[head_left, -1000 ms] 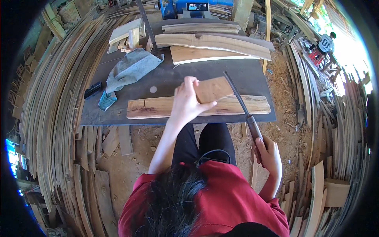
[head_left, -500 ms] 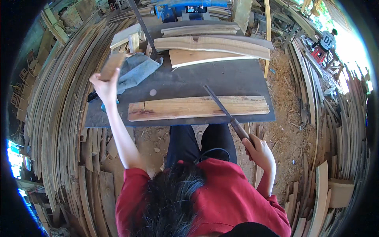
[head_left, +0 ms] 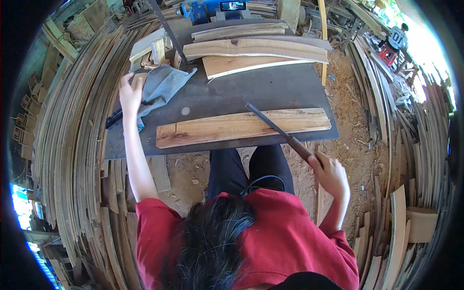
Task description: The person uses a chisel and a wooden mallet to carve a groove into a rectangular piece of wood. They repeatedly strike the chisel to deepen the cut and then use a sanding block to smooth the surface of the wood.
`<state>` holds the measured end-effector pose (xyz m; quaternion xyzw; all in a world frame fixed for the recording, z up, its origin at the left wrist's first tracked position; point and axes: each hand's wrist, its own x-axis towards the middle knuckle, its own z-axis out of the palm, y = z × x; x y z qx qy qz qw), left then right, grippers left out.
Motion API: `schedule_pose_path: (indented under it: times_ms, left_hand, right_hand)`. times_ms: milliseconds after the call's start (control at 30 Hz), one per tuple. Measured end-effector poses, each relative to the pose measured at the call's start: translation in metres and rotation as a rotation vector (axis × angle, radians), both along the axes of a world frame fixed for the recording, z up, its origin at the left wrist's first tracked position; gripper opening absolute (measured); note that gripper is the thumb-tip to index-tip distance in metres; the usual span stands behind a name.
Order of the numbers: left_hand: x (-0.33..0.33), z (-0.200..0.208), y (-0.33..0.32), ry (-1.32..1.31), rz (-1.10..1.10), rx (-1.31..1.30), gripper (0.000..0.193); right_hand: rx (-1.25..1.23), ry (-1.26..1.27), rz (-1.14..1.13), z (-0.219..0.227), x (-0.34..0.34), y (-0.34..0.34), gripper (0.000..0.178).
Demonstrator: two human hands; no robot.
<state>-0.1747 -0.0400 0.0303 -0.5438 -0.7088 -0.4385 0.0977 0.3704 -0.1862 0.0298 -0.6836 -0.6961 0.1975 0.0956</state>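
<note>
My right hand (head_left: 333,175), lower right of the table, is wrapped round the brown handle of a long file (head_left: 275,126). Its dark, narrow blade slants up and left across a flat wooden board (head_left: 232,128) along the near table edge. The board has a dark line across its left end. At the far left, my left hand (head_left: 130,95) has its thumb and fingers about a small wooden block (head_left: 140,77), partly hidden by them. Right beside that hand lies a crumpled blue-grey cloth (head_left: 166,87).
Several longer boards (head_left: 256,48) lie at the back of the dark table (head_left: 270,92). Behind the cloth sit wood offcuts (head_left: 158,50) and a slanting metal bar (head_left: 166,29). Stacked planks (head_left: 72,130) line both sides. A person (head_left: 397,37) sits at the far right.
My left hand has moved slightly with the block, lower by the cloth and away from the offcuts. My right hand and the file's handle have shifted a little to the right.
</note>
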Motion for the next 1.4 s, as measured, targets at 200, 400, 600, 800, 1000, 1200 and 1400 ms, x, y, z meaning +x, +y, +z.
schedule_pose_path:
  times_ms: [200,400,600,800,1000,1200,1400]
  left_hand:
    - [0.190,0.039,-0.081,0.255,-0.655,-0.021,0.027]
    - [0.295,-0.005,-0.088,0.415,-0.918,-0.044,0.054]
    - [0.308,-0.038,-0.074,0.334,-0.866,0.022,0.044]
    - [0.293,-0.048,-0.069,0.342,-0.771,0.007,0.042]
    - [0.292,-0.053,-0.067,0.346,-0.677,0.021,0.047]
    - [0.294,-0.053,-0.064,0.410,-0.610,-0.083,0.046]
    - [0.294,-0.052,-0.064,0.430,-0.614,-0.086,0.047]
  right_hand:
    - [0.039,-0.040,0.124,0.036,-0.002,0.017,0.042]
    - [0.010,-0.014,0.317,0.049,-0.032,0.046,0.036]
    - [-0.006,-0.048,0.436,0.052,-0.052,0.076,0.040]
    - [0.125,0.015,0.451,0.053,-0.059,0.119,0.028]
    - [0.510,-0.043,0.305,0.026,-0.061,0.256,0.053]
    - [0.542,-0.399,0.475,-0.015,-0.069,0.363,0.088]
    - [0.492,-0.276,0.568,-0.027,-0.070,0.370,0.094]
